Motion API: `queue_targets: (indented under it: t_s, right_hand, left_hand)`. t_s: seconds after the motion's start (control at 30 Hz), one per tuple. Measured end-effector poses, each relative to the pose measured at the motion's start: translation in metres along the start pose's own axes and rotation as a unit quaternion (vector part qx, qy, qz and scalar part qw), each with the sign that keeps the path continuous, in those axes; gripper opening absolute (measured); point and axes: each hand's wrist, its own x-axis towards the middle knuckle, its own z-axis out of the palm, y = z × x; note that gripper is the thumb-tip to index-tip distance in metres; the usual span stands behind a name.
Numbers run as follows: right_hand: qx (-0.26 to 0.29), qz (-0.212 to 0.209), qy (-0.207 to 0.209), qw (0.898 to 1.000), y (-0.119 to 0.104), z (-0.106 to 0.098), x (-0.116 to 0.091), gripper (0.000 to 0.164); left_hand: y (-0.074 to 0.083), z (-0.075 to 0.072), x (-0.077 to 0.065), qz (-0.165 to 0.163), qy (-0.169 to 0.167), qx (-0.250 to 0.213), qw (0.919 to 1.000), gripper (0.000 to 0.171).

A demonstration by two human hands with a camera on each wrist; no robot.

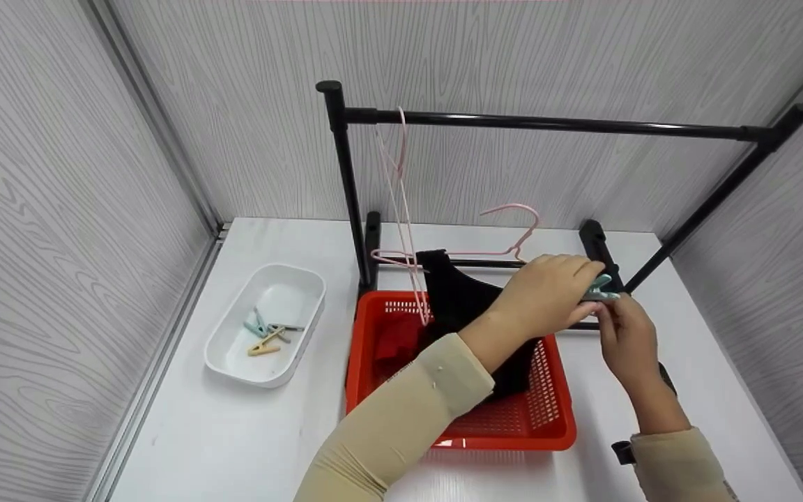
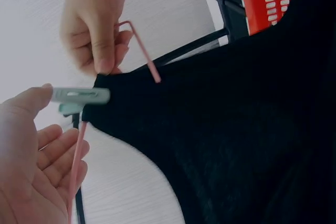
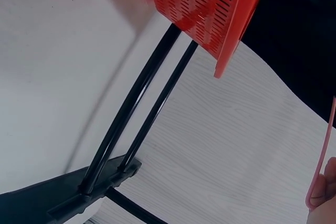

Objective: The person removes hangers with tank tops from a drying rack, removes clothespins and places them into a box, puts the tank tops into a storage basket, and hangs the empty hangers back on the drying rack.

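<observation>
A black garment [image 1: 454, 289], which looks like a strappy top, is draped on a pink hanger [image 1: 513, 209] over the red basket. My left hand [image 1: 548, 296] holds a mint-green clothespin [image 2: 81, 96] by its handle end, the thumb on it and the other fingers loosely bent. That clothespin lies across the garment's strap at the hanger's end; whether it bites the cloth is unclear. Close by, my right hand [image 2: 97, 35] pinches the hanger's end beside the strap edge. Only a few fingertips of it [image 3: 329, 177] show in the right wrist view, near the hanger's bend.
A black rack [image 1: 548, 123] stands at the back, with another pink hanger [image 1: 401, 150] on its left part. Below it sits a red basket [image 1: 562, 411] with red cloth [image 1: 394, 341] inside. On the left, a white tray [image 1: 224, 348] holds several clothespins [image 1: 265, 341].
</observation>
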Motion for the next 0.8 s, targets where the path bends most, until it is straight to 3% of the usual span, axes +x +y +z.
queue_targets:
  t_s: [0.13, 0.4, 0.8]
  right_hand:
    - [0.0, -0.009, -0.002, 1.0, -0.0033, 0.0024, 0.0013, 0.01]
    - [0.01, -0.019, 0.001, 1.0, -0.0045, 0.0041, 0.0036, 0.011]
    - [0.016, -0.04, 0.017, 0.999, -0.0091, 0.004, 0.0071, 0.011]
  left_hand:
    - [0.002, 0.0053, 0.0006, -0.004, -0.019, 0.016, 0.9997, 0.057]
    - [0.0019, 0.0055, 0.0, 0.009, -0.012, 0.006, 0.9999, 0.044]
    - [-0.0036, 0.0101, -0.0068, 0.028, 0.054, 0.007, 0.9981, 0.039]
